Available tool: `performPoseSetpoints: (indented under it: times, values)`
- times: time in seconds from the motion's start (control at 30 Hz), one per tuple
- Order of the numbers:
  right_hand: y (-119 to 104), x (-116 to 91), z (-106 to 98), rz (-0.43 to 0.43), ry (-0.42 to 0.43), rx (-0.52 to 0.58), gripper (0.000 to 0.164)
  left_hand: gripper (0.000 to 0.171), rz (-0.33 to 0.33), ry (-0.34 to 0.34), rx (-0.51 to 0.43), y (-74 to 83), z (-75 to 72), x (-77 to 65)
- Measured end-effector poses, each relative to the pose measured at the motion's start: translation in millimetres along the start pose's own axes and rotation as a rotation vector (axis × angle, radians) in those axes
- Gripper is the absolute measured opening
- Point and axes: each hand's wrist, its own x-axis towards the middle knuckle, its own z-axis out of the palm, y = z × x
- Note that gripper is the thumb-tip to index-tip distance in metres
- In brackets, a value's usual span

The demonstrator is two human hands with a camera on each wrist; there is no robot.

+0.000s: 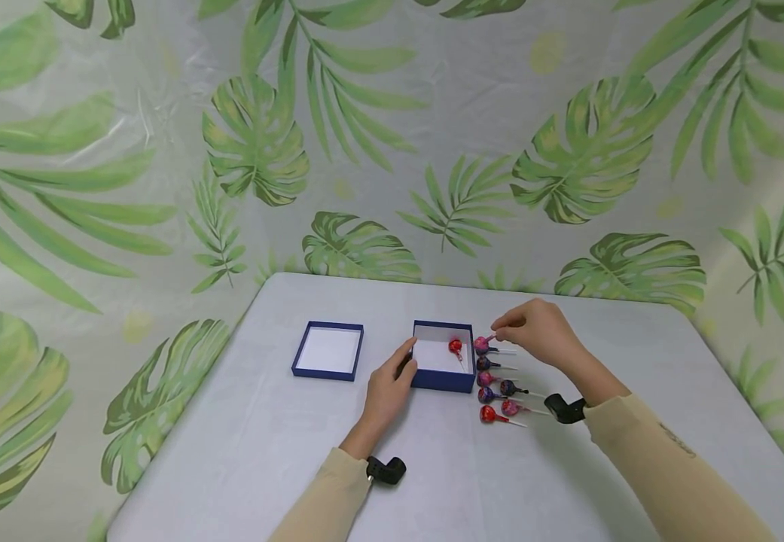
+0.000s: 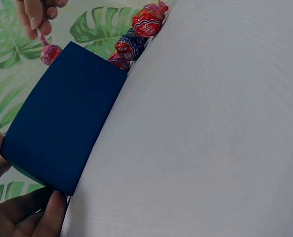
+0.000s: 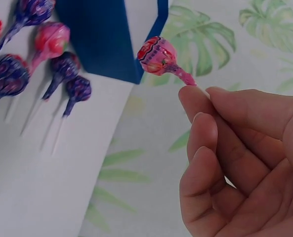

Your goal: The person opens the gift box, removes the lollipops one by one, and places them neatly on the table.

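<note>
Between thumb and forefinger, my right hand (image 1: pixel 534 330) pinches a pink-wrapped lollipop (image 3: pixel 158 57) by its stick, raised beside the right wall of the blue box (image 1: pixel 442 380). Inside that white-lined box lies a red lollipop (image 1: pixel 456 346). At the box's left side, my left hand (image 1: pixel 389 384) rests its fingers and thumb against the wall and corner, as the left wrist view also shows. Just right of the box, several lollipops in dark blue, pink and red wrappers (image 1: pixel 486 414) lie on the table, sticks pointing right.
A shallow blue-edged lid (image 1: pixel 327 370), white inside, lies on the table left of the box. The white-covered table (image 1: pixel 242 452) ends at a leaf-patterned backdrop (image 1: pixel 364 150). Both wrists carry small black cameras.
</note>
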Motion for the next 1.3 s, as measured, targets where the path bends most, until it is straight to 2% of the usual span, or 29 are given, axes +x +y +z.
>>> performPoseSetpoints:
  times: [0.33,0.57,1.03,1.3]
  values:
    - [25.3,-10.0,1.9,0.048,-0.016,0.020,0.017,0.044,-0.013,-0.003,0.002,-0.4,0.5,0.2]
    - [44.9,-13.7,10.6,0.077,-0.023,0.035,0.016,0.044,0.015,0.000,0.017,0.5,-0.3,0.8]
    - [65.9,-18.5,24.2,0.148,-0.040,0.079,0.022,0.045,-0.002,-0.001,0.015,-2.9,-0.3,1.5]
    - [78.7,-19.7,32.5,0.154,-0.045,0.102,0.023,0.045,-0.011,-0.013,0.013,-2.0,-0.3,1.4]
